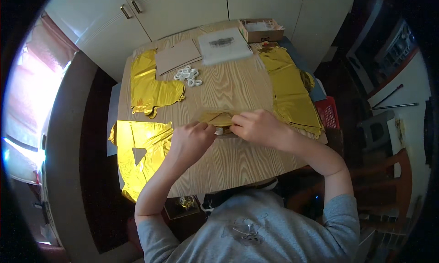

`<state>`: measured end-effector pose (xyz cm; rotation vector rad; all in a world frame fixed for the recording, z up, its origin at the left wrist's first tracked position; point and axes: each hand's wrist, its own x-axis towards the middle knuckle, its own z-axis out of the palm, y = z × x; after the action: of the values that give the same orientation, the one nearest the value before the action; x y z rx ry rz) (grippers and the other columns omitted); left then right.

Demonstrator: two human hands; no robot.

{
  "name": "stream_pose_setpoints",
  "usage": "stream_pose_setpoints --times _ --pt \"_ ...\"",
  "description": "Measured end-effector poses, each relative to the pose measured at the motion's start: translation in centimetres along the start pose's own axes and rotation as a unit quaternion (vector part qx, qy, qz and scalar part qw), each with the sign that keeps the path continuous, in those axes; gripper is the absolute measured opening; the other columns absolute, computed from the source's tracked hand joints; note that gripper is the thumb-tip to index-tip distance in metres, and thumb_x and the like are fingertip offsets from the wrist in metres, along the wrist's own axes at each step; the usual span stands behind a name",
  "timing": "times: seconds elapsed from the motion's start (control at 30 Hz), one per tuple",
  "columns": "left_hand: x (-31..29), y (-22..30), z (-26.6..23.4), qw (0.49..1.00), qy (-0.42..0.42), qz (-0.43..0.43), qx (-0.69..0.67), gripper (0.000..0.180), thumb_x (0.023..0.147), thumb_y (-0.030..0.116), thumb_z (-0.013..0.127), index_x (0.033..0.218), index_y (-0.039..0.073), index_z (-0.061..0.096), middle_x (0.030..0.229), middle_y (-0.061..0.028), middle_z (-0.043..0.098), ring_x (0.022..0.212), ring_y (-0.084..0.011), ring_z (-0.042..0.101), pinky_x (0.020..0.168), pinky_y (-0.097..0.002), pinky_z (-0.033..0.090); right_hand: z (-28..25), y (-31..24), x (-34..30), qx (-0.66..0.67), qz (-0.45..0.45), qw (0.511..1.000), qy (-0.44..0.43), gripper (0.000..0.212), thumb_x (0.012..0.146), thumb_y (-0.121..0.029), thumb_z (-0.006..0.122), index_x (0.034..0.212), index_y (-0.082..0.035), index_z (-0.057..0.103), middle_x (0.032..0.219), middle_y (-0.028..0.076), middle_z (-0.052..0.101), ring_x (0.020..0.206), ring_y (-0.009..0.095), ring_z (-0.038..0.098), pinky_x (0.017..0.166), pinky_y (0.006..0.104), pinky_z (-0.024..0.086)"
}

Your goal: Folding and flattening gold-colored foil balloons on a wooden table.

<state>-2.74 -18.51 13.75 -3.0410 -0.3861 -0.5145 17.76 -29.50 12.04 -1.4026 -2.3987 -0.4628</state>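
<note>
Over the middle of the table, both hands hold a clear plastic bag (201, 113) with folded gold foil inside. My left hand (194, 137) is closed on its near left edge. At those fingertips shows a small white thing (219, 131), perhaps a ribbon roll; whether it is inside the bag I cannot make out. My right hand (251, 126) pinches the bag's right side, and its fingers hide part of the foil. Flat gold foil balloons (148, 87) lie at the far left. Another gold foil balloon (130, 144), with a triangular hole, lies beside my left forearm.
Several small white rolls (187, 74) are heaped beside brown cardboard sheets (176, 57). Behind them lie a stack of clear bags (224, 45) and an open cardboard box (260, 32). More gold foil (295, 89) is piled at the right. A red basket (328, 112) stands past the table's right edge.
</note>
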Motion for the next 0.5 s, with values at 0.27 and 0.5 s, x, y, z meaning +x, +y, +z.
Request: stream_pose_setpoints --times 0.27,0.5 --pt "-2.4 2.5 -0.8 0.994 -0.053 0.014 -0.092 0.047 0.085 0.042 0.064 0.109 0.002 0.063 0.105 -0.0145 0.067 0.104 -0.0297 0.062 0.091 -0.0404 0.046 0.7 -0.8 -0.3 -0.012 -0.006 1.0 0.018 0.007 0.071 -0.013 0.062 0.076 -0.009 0.06 0.076 0.001 0.053 0.071 0.015 0.061 0.058 0.0291 0.053" --pt "-2.6 2.2 2.3 0.98 -0.172 -0.001 -0.103 0.076 0.088 0.06 0.051 0.127 -0.005 0.049 0.125 -0.0253 0.055 0.121 -0.0385 0.05 0.102 -0.0438 0.039 1.9 -1.8 -0.8 -0.035 -0.018 0.999 0.031 0.007 0.068 -0.014 0.061 0.068 -0.01 0.055 0.073 0.001 0.051 0.066 0.014 0.057 0.051 0.0283 0.047"
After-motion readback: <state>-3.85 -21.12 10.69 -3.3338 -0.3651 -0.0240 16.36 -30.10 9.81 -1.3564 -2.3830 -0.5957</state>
